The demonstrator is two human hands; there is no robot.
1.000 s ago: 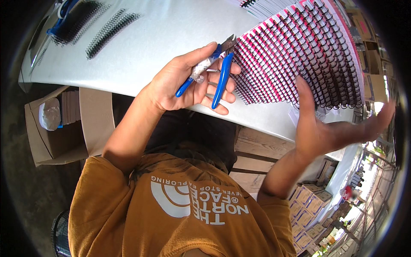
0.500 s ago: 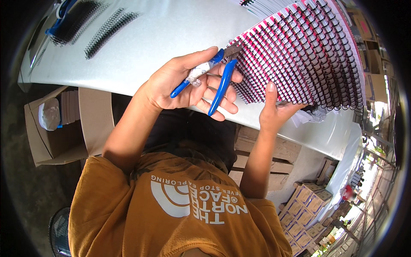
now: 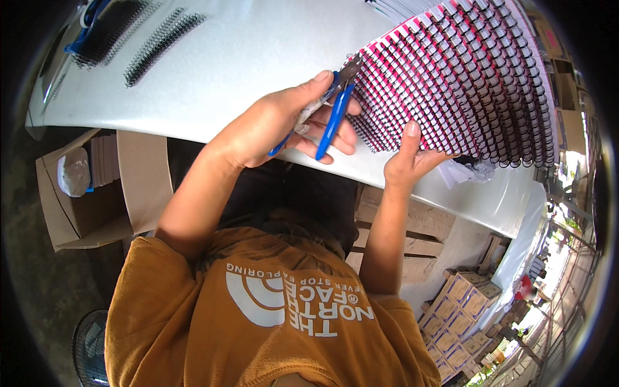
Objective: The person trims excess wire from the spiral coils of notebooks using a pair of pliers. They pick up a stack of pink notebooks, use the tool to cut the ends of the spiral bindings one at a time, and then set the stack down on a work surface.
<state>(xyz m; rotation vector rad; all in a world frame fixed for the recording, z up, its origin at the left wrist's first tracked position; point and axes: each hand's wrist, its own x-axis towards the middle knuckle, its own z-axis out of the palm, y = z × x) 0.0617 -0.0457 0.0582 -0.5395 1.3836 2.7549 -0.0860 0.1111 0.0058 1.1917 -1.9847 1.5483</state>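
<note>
From my remote post I see my left hand (image 3: 267, 122) wrapped loosely round the blue-handled cutters (image 3: 335, 121), thumb on one handle, fingers spread behind the other. Just past those fingertips, the cutter tips meet the near corner of the coil-bound stack (image 3: 451, 90); I can't tell whether they touch. My right hand (image 3: 407, 166) has its thumb against the coils, other fingers partly hidden under the stack's edge, so I can't tell if they're clamped. Crumpled plastic (image 3: 469, 171) lies just right of them on the white table (image 3: 213, 97).
</note>
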